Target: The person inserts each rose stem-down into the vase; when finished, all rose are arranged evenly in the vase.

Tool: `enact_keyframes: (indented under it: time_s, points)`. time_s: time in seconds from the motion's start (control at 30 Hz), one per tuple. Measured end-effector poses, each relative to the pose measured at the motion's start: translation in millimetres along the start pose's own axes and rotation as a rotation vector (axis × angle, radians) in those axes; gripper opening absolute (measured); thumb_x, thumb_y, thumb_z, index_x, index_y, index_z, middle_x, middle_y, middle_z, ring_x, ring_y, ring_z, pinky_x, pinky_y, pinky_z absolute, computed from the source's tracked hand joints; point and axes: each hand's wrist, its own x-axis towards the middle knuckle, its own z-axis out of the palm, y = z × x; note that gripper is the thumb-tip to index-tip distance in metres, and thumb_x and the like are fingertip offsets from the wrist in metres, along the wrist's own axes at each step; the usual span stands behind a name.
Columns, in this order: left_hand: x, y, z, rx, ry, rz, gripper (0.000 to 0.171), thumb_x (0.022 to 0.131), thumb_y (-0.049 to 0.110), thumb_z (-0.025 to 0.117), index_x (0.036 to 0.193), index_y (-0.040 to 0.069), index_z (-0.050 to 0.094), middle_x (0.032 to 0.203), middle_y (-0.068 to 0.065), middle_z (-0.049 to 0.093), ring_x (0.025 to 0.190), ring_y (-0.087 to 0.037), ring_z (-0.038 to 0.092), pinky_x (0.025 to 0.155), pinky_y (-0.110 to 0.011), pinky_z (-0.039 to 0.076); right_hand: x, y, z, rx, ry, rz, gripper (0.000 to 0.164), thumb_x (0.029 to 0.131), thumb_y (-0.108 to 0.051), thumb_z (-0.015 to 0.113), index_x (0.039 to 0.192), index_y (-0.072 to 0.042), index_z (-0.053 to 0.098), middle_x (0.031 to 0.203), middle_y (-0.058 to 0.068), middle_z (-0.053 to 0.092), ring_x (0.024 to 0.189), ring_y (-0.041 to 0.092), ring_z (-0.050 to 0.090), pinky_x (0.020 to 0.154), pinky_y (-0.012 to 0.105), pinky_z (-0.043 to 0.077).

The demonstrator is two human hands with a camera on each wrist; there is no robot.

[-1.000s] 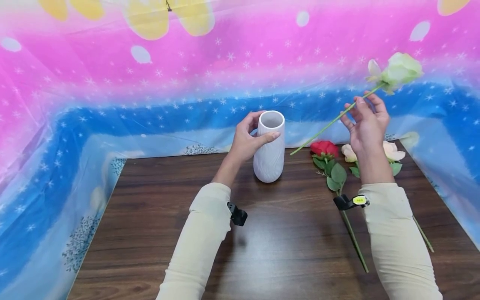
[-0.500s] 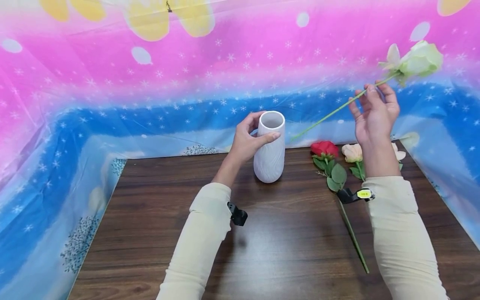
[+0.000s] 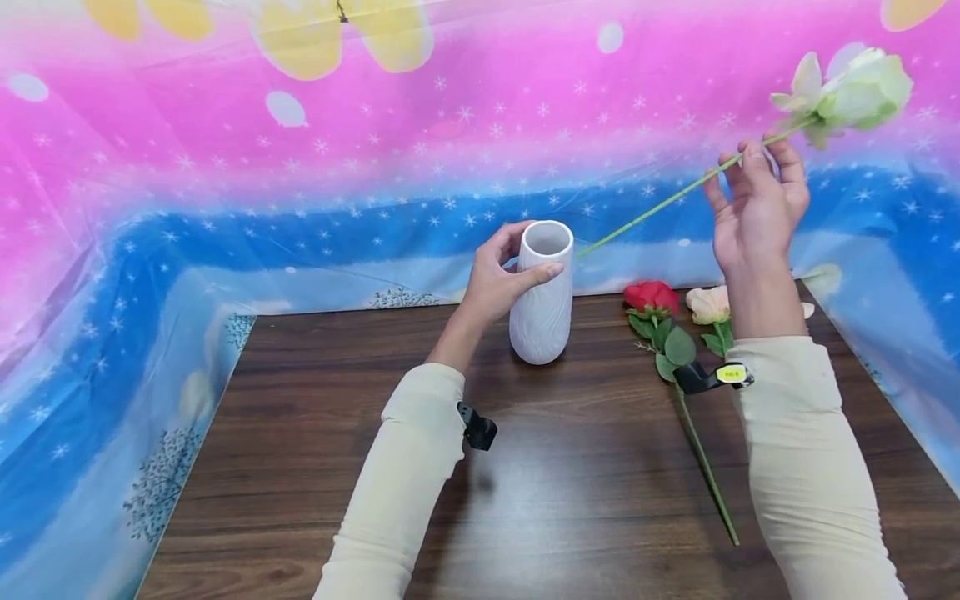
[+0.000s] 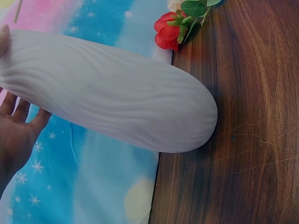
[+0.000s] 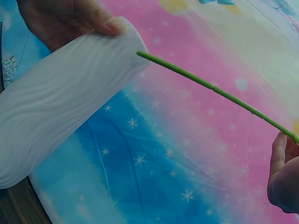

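A white vase (image 3: 542, 321) with a wavy ribbed surface stands upright on the table. My left hand (image 3: 501, 279) grips it near the rim, thumb across the front and fingers round the back. Up at the right, my right hand (image 3: 761, 196) pinches the green stem (image 3: 660, 212) of a pale green-white artificial rose (image 3: 862, 92). The flower head points up and right, while the stem slants down left. In the right wrist view the stem's tip overlaps the edge of the vase (image 5: 74, 88) by its mouth.
On the dark wooden table (image 3: 360, 433) a red rose (image 3: 651, 297) with green leaves lies right of the vase. Beside it is a cream rose (image 3: 708, 306), partly hidden by my right forearm. A pink and blue patterned cloth (image 3: 375, 142) hangs behind the table.
My right hand has risen and moved slightly right with the pale rose, lifting its stem tip from low beside the vase to nearly rim height. My left hand and the vase stay in place.
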Motion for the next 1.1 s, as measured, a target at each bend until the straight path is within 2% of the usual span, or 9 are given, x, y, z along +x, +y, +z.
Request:
enact_keyframes:
  time_s: [0.13, 0.3, 0.7, 0.93, 1.1]
  points:
    - [0.6, 0.1, -0.6, 0.000, 0.002, 0.000, 0.060, 0.085, 0.018, 0.083, 0.140, 0.017, 0.059, 0.130, -0.010, 0.064, 0.119, -0.024, 0.063, 0.100, -0.046, 0.055, 1, -2, 8, 0.001, -0.015, -0.014, 0.009, 0.098, 0.001, 0.062, 0.104, -0.006, 0.060, 0.091, 0.009, 0.063, 0.073, 0.022, 0.066, 0.056, 0.033, 0.058]
    - [0.5, -0.1, -0.9, -0.011, 0.006, 0.009, 0.060, 0.084, 0.016, 0.083, 0.140, 0.015, 0.059, 0.129, -0.012, 0.064, 0.119, -0.026, 0.063, 0.103, -0.050, 0.053, 0, -2, 16, 0.009, -0.025, -0.016, 0.009, 0.097, 0.002, 0.062, 0.103, -0.005, 0.061, 0.089, 0.010, 0.063, 0.073, 0.023, 0.066, 0.056, 0.033, 0.058]
    - [-0.2, -1.1, 0.8, -0.009, 0.001, 0.018, 0.060, 0.085, 0.015, 0.082, 0.140, 0.014, 0.058, 0.129, -0.012, 0.064, 0.120, -0.026, 0.063, 0.104, -0.052, 0.053, -7, 10, 29, -0.039, -0.094, -0.013, 0.011, 0.095, 0.004, 0.064, 0.103, -0.004, 0.062, 0.092, 0.010, 0.063, 0.077, 0.022, 0.067, 0.060, 0.032, 0.061]
    - [0.2, -0.4, 0.8, -0.003, 0.001, 0.017, 0.060, 0.086, 0.017, 0.082, 0.141, 0.015, 0.058, 0.129, -0.011, 0.064, 0.119, -0.024, 0.064, 0.098, -0.045, 0.056, -9, 13, 35, -0.032, -0.131, -0.016, 0.012, 0.095, 0.006, 0.063, 0.103, -0.002, 0.064, 0.091, 0.011, 0.064, 0.076, 0.023, 0.067, 0.061, 0.032, 0.061]
    - [0.0, -1.9, 1.3, -0.008, 0.004, 0.017, 0.060, 0.085, 0.016, 0.082, 0.141, 0.015, 0.058, 0.129, -0.011, 0.064, 0.120, -0.024, 0.063, 0.100, -0.046, 0.055, -10, 15, 38, -0.024, -0.141, -0.005, 0.012, 0.094, 0.007, 0.064, 0.101, -0.003, 0.066, 0.089, 0.011, 0.065, 0.075, 0.023, 0.068, 0.059, 0.032, 0.060]
